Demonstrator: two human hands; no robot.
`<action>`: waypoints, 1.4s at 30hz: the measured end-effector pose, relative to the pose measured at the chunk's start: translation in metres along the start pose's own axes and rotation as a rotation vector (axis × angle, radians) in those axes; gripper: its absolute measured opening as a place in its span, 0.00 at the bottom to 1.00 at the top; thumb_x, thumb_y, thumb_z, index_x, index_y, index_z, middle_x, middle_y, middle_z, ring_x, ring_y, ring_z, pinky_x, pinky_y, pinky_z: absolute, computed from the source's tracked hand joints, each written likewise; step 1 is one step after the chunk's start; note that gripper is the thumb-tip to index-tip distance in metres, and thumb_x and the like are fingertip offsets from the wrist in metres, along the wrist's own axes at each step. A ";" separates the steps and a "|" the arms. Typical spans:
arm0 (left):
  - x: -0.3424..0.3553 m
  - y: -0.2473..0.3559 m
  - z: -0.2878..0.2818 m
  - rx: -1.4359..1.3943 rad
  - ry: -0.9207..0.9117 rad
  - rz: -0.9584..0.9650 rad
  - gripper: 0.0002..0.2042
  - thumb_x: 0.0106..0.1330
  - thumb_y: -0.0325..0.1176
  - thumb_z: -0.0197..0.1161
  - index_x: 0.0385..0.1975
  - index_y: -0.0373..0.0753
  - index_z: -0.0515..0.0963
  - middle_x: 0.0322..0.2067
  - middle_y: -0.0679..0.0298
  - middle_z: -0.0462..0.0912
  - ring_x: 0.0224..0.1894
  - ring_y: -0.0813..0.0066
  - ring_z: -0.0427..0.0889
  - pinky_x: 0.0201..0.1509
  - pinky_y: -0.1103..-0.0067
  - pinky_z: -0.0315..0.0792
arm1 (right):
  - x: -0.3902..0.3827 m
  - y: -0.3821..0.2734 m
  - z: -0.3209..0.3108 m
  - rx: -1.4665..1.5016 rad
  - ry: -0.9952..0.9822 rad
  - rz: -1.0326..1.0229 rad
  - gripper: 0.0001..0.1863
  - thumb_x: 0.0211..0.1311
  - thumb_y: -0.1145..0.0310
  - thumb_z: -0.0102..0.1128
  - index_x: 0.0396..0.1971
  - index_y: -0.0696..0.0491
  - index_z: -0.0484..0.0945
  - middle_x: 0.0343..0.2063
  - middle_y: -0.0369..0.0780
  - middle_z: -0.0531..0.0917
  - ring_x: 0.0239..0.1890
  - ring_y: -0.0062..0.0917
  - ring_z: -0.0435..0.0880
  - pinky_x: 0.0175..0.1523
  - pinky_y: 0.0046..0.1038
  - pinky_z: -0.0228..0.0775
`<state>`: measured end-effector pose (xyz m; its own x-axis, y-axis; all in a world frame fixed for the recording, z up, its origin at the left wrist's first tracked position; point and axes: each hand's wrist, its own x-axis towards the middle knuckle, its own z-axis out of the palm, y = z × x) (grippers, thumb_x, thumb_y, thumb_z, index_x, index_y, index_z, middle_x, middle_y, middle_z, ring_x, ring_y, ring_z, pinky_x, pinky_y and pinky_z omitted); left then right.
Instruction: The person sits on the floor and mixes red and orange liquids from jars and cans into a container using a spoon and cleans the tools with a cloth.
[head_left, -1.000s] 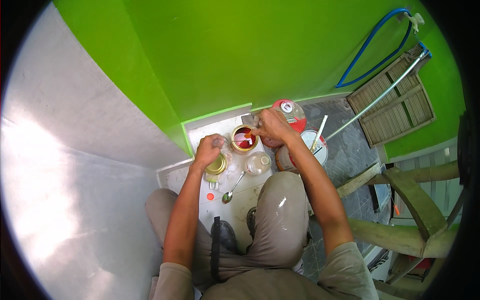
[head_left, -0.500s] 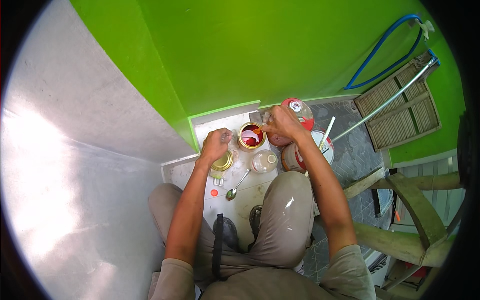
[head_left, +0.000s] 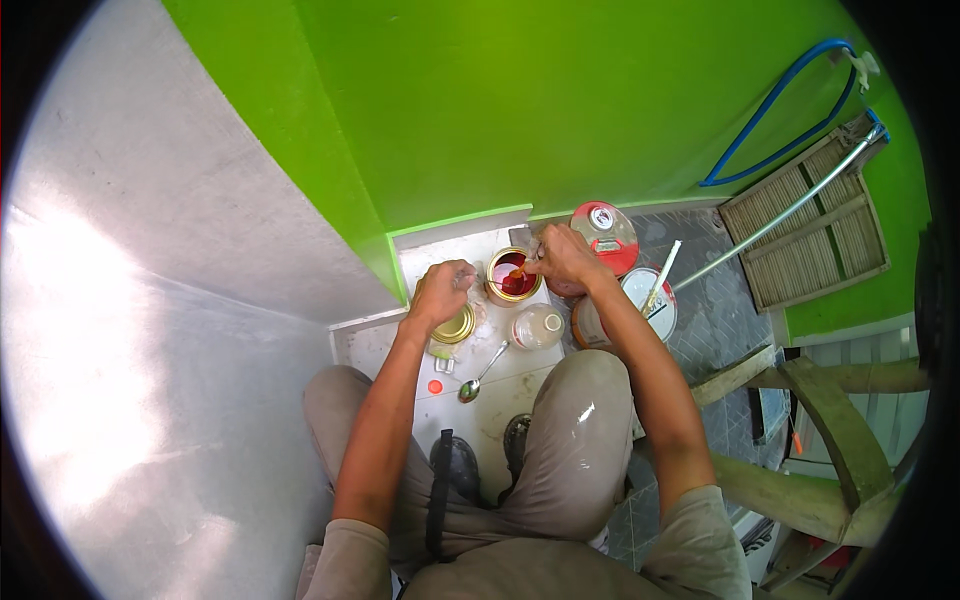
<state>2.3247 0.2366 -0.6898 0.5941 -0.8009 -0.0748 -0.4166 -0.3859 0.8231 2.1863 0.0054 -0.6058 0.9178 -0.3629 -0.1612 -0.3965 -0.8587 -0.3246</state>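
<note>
A round tin (head_left: 498, 296) with a gold rim stands on the white board, with glossy dark red liquid inside. My left hand (head_left: 442, 292) is closed at the tin's left side, pinching a thin dark rod that reaches across the rim into the tin. From the right, my right hand (head_left: 568, 256) pinches a small orange tool (head_left: 517, 273) over the red liquid; its exact kind is too small to make out. A gold lid-like tin (head_left: 455, 325) sits just below my left hand. Nearer to me are a clear plastic bottle (head_left: 537, 327) and a metal spoon (head_left: 470, 390).
Beyond my right forearm stand a red-topped metal can (head_left: 606, 240) and a white-lidded bucket (head_left: 650, 312) with a pale stick on it. A long metal pole (head_left: 780, 220), slatted wooden panel (head_left: 815, 225) and wooden frame (head_left: 840, 430) lie right. An orange cap (head_left: 435, 386) rests near the spoon.
The orange tool has gone lower, toward the red liquid, with my right hand closer to the rim. My left hand stays beside the tin. The whole view has shifted slightly.
</note>
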 end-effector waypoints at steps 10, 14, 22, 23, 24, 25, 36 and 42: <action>-0.001 0.002 0.001 -0.003 -0.013 0.066 0.09 0.71 0.31 0.67 0.46 0.34 0.85 0.42 0.48 0.90 0.41 0.50 0.88 0.48 0.64 0.79 | 0.018 0.017 0.054 -0.031 0.056 -0.052 0.16 0.60 0.62 0.72 0.36 0.61 0.84 0.36 0.55 0.86 0.43 0.53 0.86 0.49 0.49 0.79; 0.000 0.001 0.004 0.011 -0.002 0.018 0.09 0.70 0.31 0.66 0.46 0.34 0.85 0.42 0.48 0.90 0.40 0.49 0.87 0.48 0.63 0.79 | 0.020 0.019 0.050 0.019 0.020 -0.077 0.14 0.61 0.64 0.71 0.36 0.62 0.84 0.36 0.55 0.87 0.44 0.52 0.87 0.50 0.49 0.79; 0.001 -0.002 0.007 -0.007 -0.022 0.040 0.10 0.70 0.31 0.67 0.46 0.35 0.86 0.40 0.50 0.90 0.34 0.57 0.85 0.44 0.66 0.78 | 0.008 0.016 0.031 0.104 0.014 0.068 0.17 0.62 0.61 0.71 0.35 0.63 0.85 0.35 0.57 0.87 0.44 0.53 0.87 0.51 0.48 0.79; 0.002 -0.002 0.008 0.014 -0.008 0.011 0.10 0.70 0.31 0.67 0.46 0.35 0.86 0.40 0.50 0.90 0.34 0.57 0.85 0.44 0.66 0.78 | 0.005 0.016 0.029 0.125 0.000 0.035 0.17 0.62 0.61 0.71 0.35 0.63 0.85 0.35 0.57 0.87 0.44 0.53 0.87 0.51 0.48 0.79; 0.002 -0.002 0.010 0.008 0.002 0.021 0.10 0.70 0.31 0.67 0.46 0.35 0.86 0.40 0.51 0.90 0.34 0.57 0.85 0.44 0.65 0.78 | 0.002 0.016 0.028 0.134 0.091 0.057 0.18 0.61 0.60 0.73 0.37 0.62 0.87 0.35 0.56 0.88 0.42 0.51 0.88 0.51 0.46 0.80; 0.002 -0.003 0.010 -0.016 -0.011 0.051 0.10 0.70 0.32 0.67 0.46 0.36 0.86 0.40 0.51 0.90 0.34 0.56 0.86 0.44 0.65 0.78 | 0.000 0.017 0.027 0.120 0.180 0.106 0.19 0.59 0.59 0.74 0.40 0.61 0.89 0.34 0.55 0.89 0.40 0.48 0.90 0.50 0.44 0.82; -0.001 0.010 0.004 0.037 -0.003 0.035 0.10 0.71 0.31 0.66 0.47 0.36 0.86 0.40 0.50 0.90 0.37 0.54 0.87 0.46 0.64 0.79 | -0.025 0.036 0.016 1.152 0.001 0.541 0.26 0.77 0.45 0.59 0.44 0.56 0.89 0.37 0.36 0.90 0.30 0.18 0.78 0.36 0.23 0.75; -0.004 0.026 -0.009 0.035 0.052 0.102 0.10 0.71 0.32 0.67 0.47 0.35 0.87 0.37 0.50 0.90 0.32 0.57 0.85 0.42 0.64 0.78 | -0.041 0.036 0.016 1.244 0.039 0.546 0.25 0.76 0.47 0.61 0.48 0.57 0.87 0.35 0.37 0.89 0.30 0.17 0.81 0.34 0.22 0.74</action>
<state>2.3176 0.2340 -0.6630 0.5817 -0.8125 0.0383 -0.4999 -0.3200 0.8048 2.1342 -0.0048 -0.6259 0.6307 -0.5763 -0.5198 -0.4437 0.2817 -0.8507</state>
